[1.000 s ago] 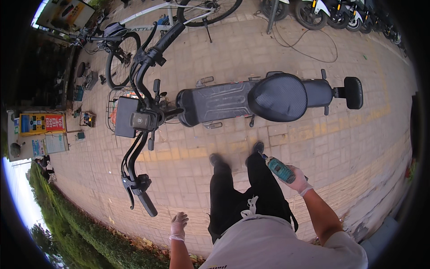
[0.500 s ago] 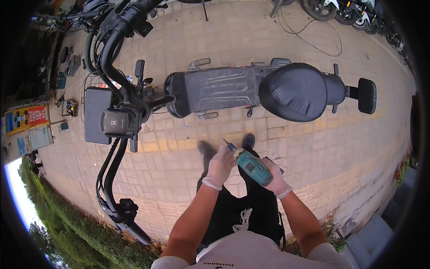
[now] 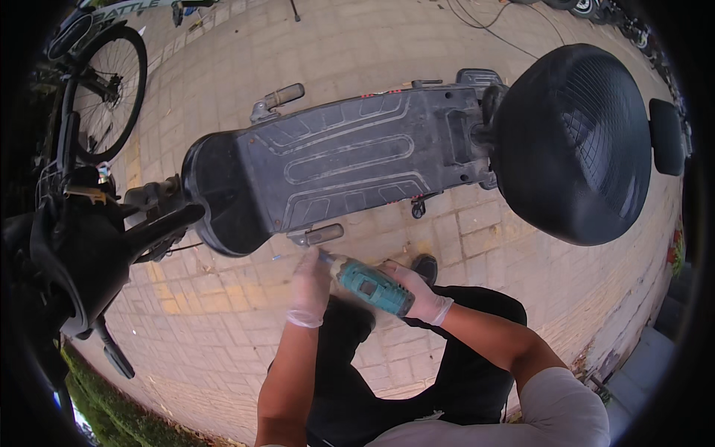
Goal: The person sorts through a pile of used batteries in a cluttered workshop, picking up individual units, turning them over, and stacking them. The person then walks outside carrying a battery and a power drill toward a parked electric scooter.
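My right hand (image 3: pixel 418 289), in a thin clear glove, grips a teal cordless drill (image 3: pixel 370 286) whose nose points up and to the left. My left hand (image 3: pixel 308 289), gloved the same way, is at the drill's front end beside the bit; its fingers are smeared by motion. Just beyond the fingertips is a folding foot peg (image 3: pixel 322 234) on the near side of an electric scooter. The scooter's dark ridged deck (image 3: pixel 346 158) lies across the view, with its black seat (image 3: pixel 570 145) at the right.
The scooter's front column (image 3: pixel 82 261) stands close at the left. A second foot peg (image 3: pixel 279 97) juts from the deck's far side. Behind it at the far left is a bicycle wheel (image 3: pixel 112 89). A cable (image 3: pixel 495 31) runs over the paving at the back.
My view has dropped lower and closer to the scooter, and my knees are now bent. Both hands have moved with the drill toward the near foot peg.
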`<state>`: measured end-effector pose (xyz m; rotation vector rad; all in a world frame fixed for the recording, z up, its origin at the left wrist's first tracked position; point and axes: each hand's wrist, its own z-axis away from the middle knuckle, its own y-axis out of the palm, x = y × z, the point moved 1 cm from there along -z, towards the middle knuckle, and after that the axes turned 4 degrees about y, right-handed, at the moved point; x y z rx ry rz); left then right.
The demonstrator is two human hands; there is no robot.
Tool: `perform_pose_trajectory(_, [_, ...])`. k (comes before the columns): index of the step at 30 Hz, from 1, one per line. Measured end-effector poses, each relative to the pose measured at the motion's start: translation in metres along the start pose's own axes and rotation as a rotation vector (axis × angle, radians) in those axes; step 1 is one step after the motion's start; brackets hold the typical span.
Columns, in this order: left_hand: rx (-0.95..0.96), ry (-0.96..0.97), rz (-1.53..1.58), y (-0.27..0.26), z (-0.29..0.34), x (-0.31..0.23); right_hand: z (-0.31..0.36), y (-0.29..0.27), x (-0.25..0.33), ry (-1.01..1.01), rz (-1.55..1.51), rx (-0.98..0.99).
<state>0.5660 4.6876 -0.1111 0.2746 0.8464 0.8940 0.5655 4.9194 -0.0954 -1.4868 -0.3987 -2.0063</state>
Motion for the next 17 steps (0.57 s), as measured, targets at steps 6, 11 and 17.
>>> perform_pose_trajectory(6, [0.075,0.104,-0.056,-0.014,-0.023,0.005,-0.033,-0.004,-0.025,-0.236,0.041,-0.037])
perform_pose_trajectory(11, [0.013,0.120,-0.019,-0.007,-0.069,-0.040,-0.083,0.022,0.008,-0.350,0.042,-0.166])
perform_pose_trajectory(17, [0.198,0.215,-0.003,-0.031,-0.085,-0.024,-0.086,0.023,-0.001,-0.222,-0.044,-0.060])
